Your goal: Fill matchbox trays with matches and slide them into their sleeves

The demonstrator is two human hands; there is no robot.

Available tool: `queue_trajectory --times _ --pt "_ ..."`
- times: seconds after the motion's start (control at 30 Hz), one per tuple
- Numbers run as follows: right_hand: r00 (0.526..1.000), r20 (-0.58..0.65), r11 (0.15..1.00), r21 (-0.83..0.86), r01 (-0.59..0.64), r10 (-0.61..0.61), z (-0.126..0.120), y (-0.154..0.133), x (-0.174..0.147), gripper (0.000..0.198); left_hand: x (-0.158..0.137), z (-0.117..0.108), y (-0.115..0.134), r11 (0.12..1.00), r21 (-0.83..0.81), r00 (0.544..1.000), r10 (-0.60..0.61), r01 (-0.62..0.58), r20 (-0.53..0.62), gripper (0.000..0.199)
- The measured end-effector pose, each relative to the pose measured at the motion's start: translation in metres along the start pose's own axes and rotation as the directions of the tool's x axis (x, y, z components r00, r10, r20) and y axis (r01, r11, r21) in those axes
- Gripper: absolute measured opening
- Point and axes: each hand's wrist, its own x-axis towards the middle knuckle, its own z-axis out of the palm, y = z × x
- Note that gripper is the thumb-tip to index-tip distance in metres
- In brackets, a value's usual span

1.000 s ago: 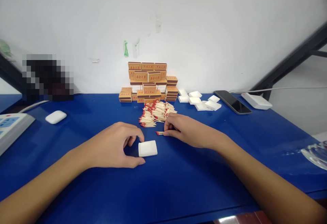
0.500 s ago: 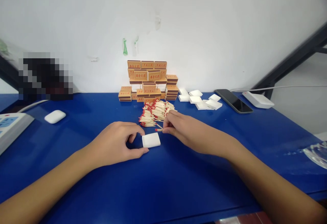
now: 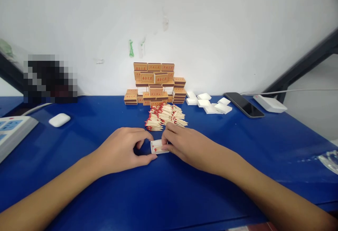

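Observation:
A small white matchbox tray (image 3: 152,148) lies on the blue table between my hands. My left hand (image 3: 129,146) curves round its left end, thumb at the near corner and index finger at the far one, steadying it. Over the right part of the tray, my right hand (image 3: 182,141) pinches matches (image 3: 158,149), whose red heads lie inside toward the left end. The fingers hide the other ends and how many there are. Just beyond the hands is a heap of loose red-headed matches (image 3: 169,115).
Orange matchboxes (image 3: 154,78) are stacked against the wall. Several white trays (image 3: 211,104) lie right of them, near a dark phone (image 3: 244,105) and a white box (image 3: 269,103). A white earbud case (image 3: 59,120) and a power strip (image 3: 17,132) sit on the left.
My right hand has moved from beside the match heap down and left to the tray, bringing matches into it. My left hand stays at the tray's left end.

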Motion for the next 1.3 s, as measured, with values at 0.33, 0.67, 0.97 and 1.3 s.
queue_trajectory --times 0.33,0.67,0.97,1.3 --pt "0.998 -0.053 0.998 0.065 -0.010 0.013 0.001 -0.001 0.001 0.017 0.000 0.001 0.000 0.999 0.025 0.999 0.027 -0.027 -0.019 0.024" --pt "0.997 -0.067 0.996 0.084 -0.027 0.033 0.002 0.002 0.000 0.013 -0.001 0.000 -0.001 0.999 0.033 1.000 0.026 -0.025 -0.013 0.024" --pt "0.997 -0.072 0.993 0.111 -0.029 0.037 0.006 -0.001 0.005 0.015 -0.002 0.001 -0.003 0.999 0.046 1.000 0.026 -0.026 -0.009 0.025" --pt "0.995 -0.101 0.991 0.136 0.002 0.012 -0.006 0.007 -0.002 0.014 0.000 0.000 0.000 0.999 0.042 1.000 0.004 -0.003 -0.013 0.027"
